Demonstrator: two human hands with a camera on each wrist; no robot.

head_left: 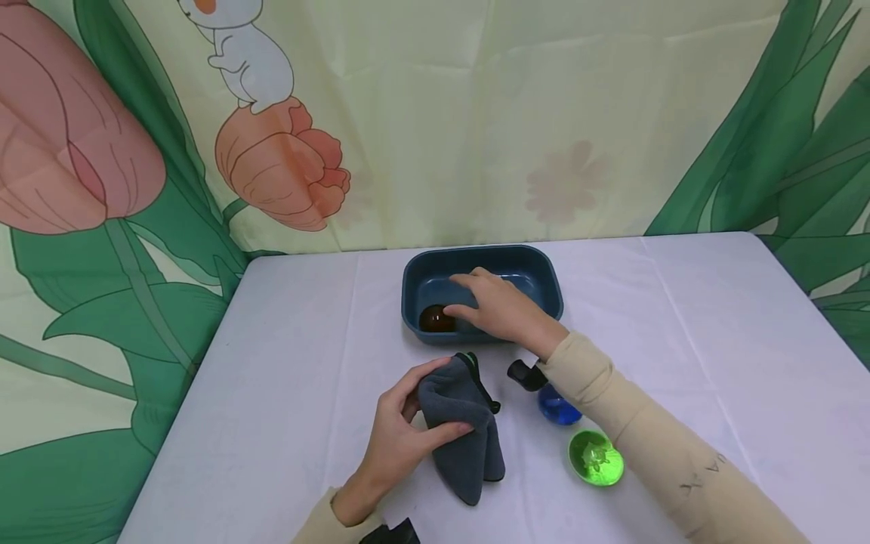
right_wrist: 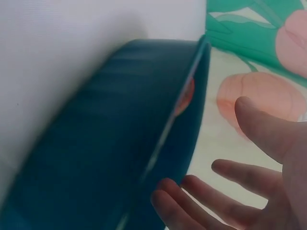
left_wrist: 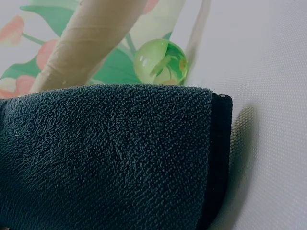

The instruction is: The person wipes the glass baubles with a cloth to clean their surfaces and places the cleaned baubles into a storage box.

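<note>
The dark blue basin [head_left: 414, 283] holds a brown ball [head_left: 436, 319] under the open right hand [head_left: 499, 308], while the left hand [head_left: 397, 434] grips a grey cloth [head_left: 462, 423].

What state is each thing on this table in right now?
Left hand: grips the cloth.
Grey cloth: bunched, held on the table.
Right hand: fingers straight, reaching into the basin.
Blue basin: upright, open.
Brown ball: lying in the basin, by the fingertips.
Blue spray bottle: partly hidden by the sleeve.
Green ball: resting on the table.
</note>
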